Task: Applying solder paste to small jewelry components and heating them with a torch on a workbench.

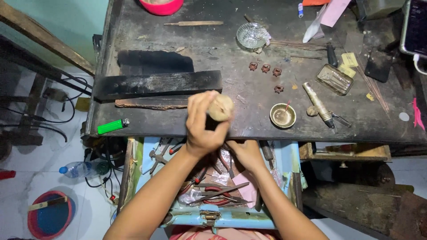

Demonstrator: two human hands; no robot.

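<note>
This is a small craft workshop, most likely a jeweller's or metalworker's bench. The dark worktop (pixel 249 62) is scorched and scarred, with a charred black block (pixel 158 84) lying on it. Small reddish metal pieces (pixel 265 68) sit near a brass dish (pixel 283 116), a torch-like hand tool (pixel 318 105) and an open tin (pixel 334 79). Below the edge, a blue drawer (pixel 213 218) holds pliers (pixel 218 193) and other hand tools. A green lighter (pixel 112 126) lies at the bench edge.

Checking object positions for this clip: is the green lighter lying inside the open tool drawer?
No: the green lighter lies on the dark workbench near its front left edge, outside the blue tool drawer.
</note>
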